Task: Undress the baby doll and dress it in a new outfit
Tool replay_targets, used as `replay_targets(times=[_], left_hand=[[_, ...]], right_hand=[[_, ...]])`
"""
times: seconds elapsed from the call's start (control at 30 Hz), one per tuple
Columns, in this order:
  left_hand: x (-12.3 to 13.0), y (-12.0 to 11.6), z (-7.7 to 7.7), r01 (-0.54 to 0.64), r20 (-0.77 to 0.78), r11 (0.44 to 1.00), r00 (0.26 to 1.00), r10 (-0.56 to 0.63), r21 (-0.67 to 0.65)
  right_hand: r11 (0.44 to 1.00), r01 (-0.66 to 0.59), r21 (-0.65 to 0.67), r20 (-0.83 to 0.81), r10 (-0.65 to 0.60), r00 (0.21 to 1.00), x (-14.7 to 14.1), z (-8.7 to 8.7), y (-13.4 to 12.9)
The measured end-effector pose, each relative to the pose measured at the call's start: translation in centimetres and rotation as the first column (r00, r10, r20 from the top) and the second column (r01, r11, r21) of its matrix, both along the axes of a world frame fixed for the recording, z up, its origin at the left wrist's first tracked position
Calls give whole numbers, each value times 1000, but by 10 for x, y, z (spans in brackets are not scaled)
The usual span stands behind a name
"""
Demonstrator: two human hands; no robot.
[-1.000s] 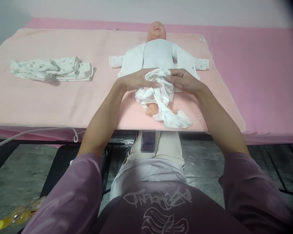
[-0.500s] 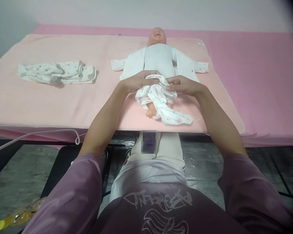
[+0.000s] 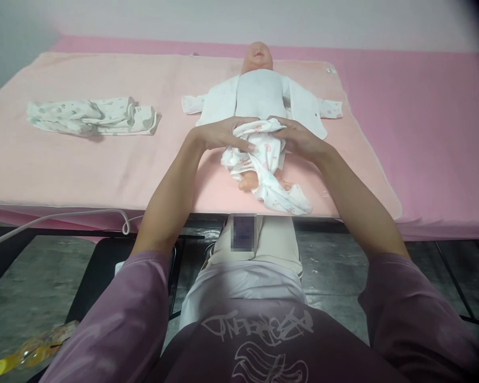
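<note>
Both hands' grips, the left (image 3: 223, 133) and the right (image 3: 300, 139), are partly curled round the bunched printed garment (image 3: 268, 151) over the doll's (image 3: 258, 56) legs, fingertips partly hidden, on a pale-pink mat (image 3: 175, 181).

l hand (image 3: 227, 133) & r hand (image 3: 299, 139) close tog., fingers curled, elbows out

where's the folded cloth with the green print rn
In the head view, the folded cloth lies on the left part of the peach mat, left of the doll and its spread sleeve.
</note>
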State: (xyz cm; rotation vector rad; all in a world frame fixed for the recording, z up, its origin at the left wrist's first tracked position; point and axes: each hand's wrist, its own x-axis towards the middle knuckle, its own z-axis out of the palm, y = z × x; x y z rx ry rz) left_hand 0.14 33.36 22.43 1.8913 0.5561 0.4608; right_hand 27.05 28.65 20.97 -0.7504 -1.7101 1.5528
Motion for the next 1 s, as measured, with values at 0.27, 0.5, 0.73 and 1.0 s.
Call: replay_targets(times=[0.27, 0.5, 0.73, 1.0], left_hand=[[5, 5, -10, -85, 89, 996, 992, 86, -23], [3, 4, -10, -18, 10, 999, 1000, 19, -42], [6, 4, -12, 22, 76, 989, 997, -11, -144], [4, 7, -15, 9, 4, 986, 1000, -9, -165]], right_hand=[[986, -164, 3, 211, 160, 964, 8, 11, -4], [998, -56, 17, 30, 56, 998, 6, 3, -1], [1000, 10, -11, 36, -10, 999, 5, 1, 1], [999, 44, -10, -13, -44, 999, -7, -4, 0]])
